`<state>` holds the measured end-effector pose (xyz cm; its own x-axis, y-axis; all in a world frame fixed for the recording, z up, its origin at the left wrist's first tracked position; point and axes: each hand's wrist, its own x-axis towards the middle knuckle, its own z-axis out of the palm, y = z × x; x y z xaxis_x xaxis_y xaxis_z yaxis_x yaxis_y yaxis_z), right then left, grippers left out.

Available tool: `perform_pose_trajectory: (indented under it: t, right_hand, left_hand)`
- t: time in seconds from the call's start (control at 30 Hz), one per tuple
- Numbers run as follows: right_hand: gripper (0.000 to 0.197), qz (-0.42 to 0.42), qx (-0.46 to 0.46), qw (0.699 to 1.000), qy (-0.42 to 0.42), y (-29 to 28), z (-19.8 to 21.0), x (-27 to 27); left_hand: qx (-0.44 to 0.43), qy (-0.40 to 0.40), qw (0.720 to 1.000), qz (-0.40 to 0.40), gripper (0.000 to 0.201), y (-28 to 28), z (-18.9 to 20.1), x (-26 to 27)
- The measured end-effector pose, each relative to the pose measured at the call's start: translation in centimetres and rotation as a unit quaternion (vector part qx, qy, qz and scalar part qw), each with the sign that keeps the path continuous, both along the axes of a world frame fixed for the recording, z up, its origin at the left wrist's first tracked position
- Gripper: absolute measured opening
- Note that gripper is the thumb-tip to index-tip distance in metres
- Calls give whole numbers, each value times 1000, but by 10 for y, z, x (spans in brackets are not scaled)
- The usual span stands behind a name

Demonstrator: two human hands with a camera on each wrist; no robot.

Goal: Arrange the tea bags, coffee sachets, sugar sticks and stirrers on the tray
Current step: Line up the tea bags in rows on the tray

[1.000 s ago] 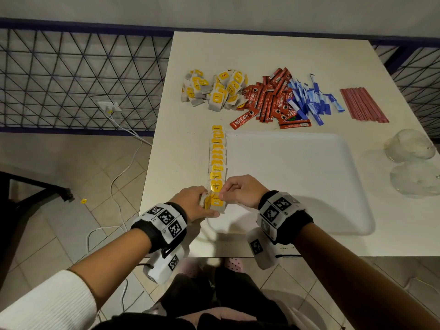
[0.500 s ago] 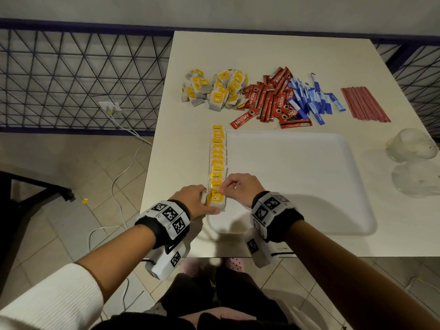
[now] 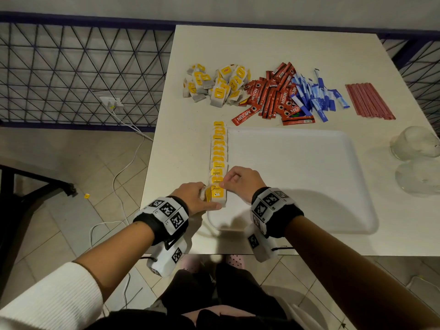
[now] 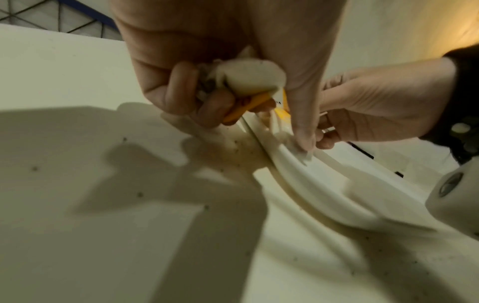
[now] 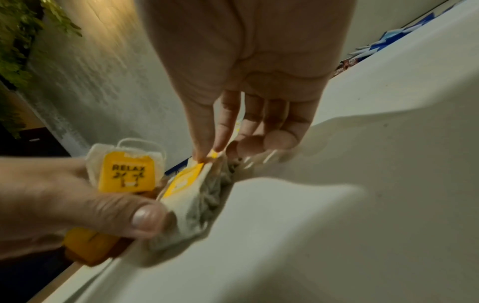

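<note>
Biggest risk here imo: the overlapped row of tea bags along the left rim of the tray could get knocked crooked, since it's only loosely leaned bag on bag and both hands are crowded at its near end. A tag string could also get snagged and a neighbour dragged out of line. And the row sits right at the tray's edge, so a nudge to the left could tip bags onto the table.

Grip-wise: a couple of spare tea bags are held curled in the left hand, with its thumb pressed on the nearest bag of the row. The yellow tag of that nearest bag is pinched between thumb and forefinger of the right hand, other fingers loosely curled. Coffee sachets, sugar sticks and stirrers are still piled at the top of the frame, off the tray.
</note>
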<state>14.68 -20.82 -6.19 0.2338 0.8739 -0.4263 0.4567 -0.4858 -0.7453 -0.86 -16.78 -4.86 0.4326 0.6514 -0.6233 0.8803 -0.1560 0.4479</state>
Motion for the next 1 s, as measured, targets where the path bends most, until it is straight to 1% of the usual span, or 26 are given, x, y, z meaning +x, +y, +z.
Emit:
perform_pose_trajectory:
  t: [0.07, 0.1, 0.13, 0.17, 0.2, 0.27, 0.33, 0.4, 0.47, 0.53, 0.6, 0.63, 0.7, 0.77, 0.83, 0.93, 1.0]
  right_hand:
    - [18, -15, 15, 999, 24, 1, 5, 6]
    - [16, -20, 24, 998, 45, 1, 9, 9]
    - [14, -15, 34, 997, 69, 0, 14, 12]
    - [13, 5, 39, 995, 89, 0, 23, 13]
    - [12, 30, 40, 992, 113, -1, 31, 14]
    - [18, 80, 32, 984, 155, -1, 48, 12]
    - [27, 118, 27, 978, 169, 0, 61, 8]
    - [33, 143, 27, 973, 179, 4, 69, 5]
    - [33, 161, 26, 972, 167, 7, 75, 3]
    - [28, 170, 32, 973, 150, 10, 82, 3]
    - [20, 171, 41, 975, 135, 13, 87, 3]
    - [18, 169, 42, 976, 129, 14, 89, 3]
    - [18, 162, 42, 979, 120, 16, 90, 4]
    - [18, 148, 35, 981, 119, 18, 89, 5]
    - [18, 128, 28, 983, 125, 19, 86, 4]
    - [20, 93, 27, 986, 134, 19, 82, 3]
    - [21, 74, 27, 988, 133, 20, 79, 4]
  left_hand:
    - [-22, -20, 999, 17, 42, 3, 3, -6]
    - [-34, -33, 999, 23, 44, 5, 5, -8]
    - [-47, -51, 997, 26, 47, 7, 8, -11]
    - [-60, -74, 995, 30, 45, 8, 11, -12]
    - [-74, -100, 992, 32, 37, 9, 14, -12]
    - [-100, -150, 983, 33, 22, 8, 24, -9]
    - [-135, -199, 970, 42, 21, 5, 32, -4]
    - [-166, -226, 958, 51, 23, 4, 37, 1]
    - [-172, -229, 957, 47, 24, 5, 40, 5]
    - [-163, -224, 960, 45, 25, 6, 41, 9]
    - [-158, -217, 961, 66, 26, 7, 43, 10]
    - [-171, -220, 957, 82, 26, 7, 43, 10]
    - [-226, -244, 936, 113, 26, 8, 41, 8]
    - [-286, -273, 908, 139, 27, 9, 39, 4]
    - [-314, -290, 890, 155, 22, 7, 37, -2]
    - [-321, -300, 875, 204, 26, 4, 33, -8]
    - [-309, -291, 876, 231, 29, 4, 30, -13]
